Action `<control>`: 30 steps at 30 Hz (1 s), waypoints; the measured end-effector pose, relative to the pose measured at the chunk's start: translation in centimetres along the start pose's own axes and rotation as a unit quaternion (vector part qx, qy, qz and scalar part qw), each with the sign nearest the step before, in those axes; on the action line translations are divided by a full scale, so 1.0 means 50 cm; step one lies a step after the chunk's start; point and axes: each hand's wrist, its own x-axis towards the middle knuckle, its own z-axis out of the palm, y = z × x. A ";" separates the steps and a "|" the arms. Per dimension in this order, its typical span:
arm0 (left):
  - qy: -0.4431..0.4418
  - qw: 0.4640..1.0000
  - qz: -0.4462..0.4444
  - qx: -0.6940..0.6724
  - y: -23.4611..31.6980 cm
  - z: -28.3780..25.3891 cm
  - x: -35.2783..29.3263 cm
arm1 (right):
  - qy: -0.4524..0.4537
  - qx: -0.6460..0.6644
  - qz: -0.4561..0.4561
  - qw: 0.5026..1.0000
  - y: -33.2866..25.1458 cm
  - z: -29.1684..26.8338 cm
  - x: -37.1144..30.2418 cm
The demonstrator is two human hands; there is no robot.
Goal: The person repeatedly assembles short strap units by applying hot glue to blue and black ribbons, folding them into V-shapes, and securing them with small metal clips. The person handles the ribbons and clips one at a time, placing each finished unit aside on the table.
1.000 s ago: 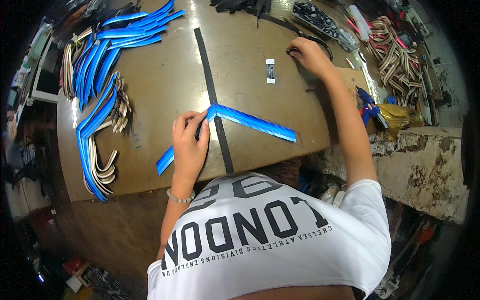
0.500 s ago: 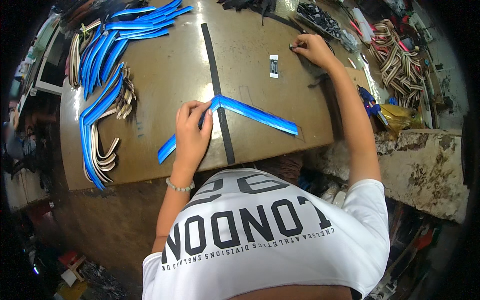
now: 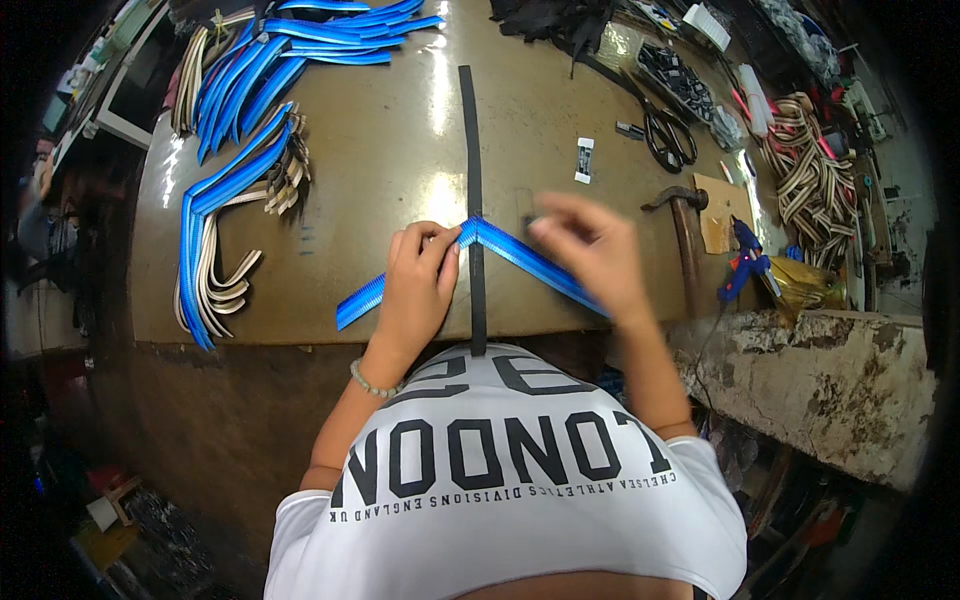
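Where the black strip crosses the brown bench, a blue ribbed strap lies bent into a V, apex on the strip. Left hand presses the strap's left arm, fingers closed on it near the apex. Right hand hovers blurred above the right arm; its grip cannot be told. Hammer lies just beside; blue straps are piled well apart.

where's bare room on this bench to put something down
Bare bench top lies between the pile of blue straps and the black strip; a smaller patch sits between that strip and the scissors. It is crowded at the hammer, glue gun and striped straps.
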 end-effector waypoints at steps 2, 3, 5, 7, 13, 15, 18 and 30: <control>-0.004 1.000 -0.007 0.004 0.006 0.002 -0.007 | -0.004 0.004 0.000 1.000 0.012 0.080 -0.018; -0.010 1.000 -0.007 0.004 0.009 0.002 -0.009 | 0.024 -0.023 -0.040 0.999 0.021 0.103 -0.024; -0.018 1.000 -0.005 0.004 0.011 -0.005 -0.011 | 0.082 -0.114 -0.125 0.982 0.040 0.132 -0.025; -0.050 0.999 0.003 -0.013 0.013 -0.029 -0.020 | 0.086 -0.079 -0.118 0.986 0.052 0.142 -0.018; -0.187 0.975 0.119 0.036 0.026 -0.101 -0.062 | 0.065 -0.069 -0.092 0.991 0.043 0.136 -0.007; -0.208 0.969 0.129 0.035 0.032 -0.094 -0.066 | 0.060 -0.074 -0.092 0.991 0.040 0.137 -0.004; -0.218 0.969 0.113 -0.003 0.029 -0.070 -0.046 | 0.053 -0.086 -0.086 0.991 0.042 0.137 0.000; -0.101 0.993 0.007 -0.067 -0.021 -0.017 0.027 | 0.033 -0.069 -0.073 0.994 0.043 0.127 0.000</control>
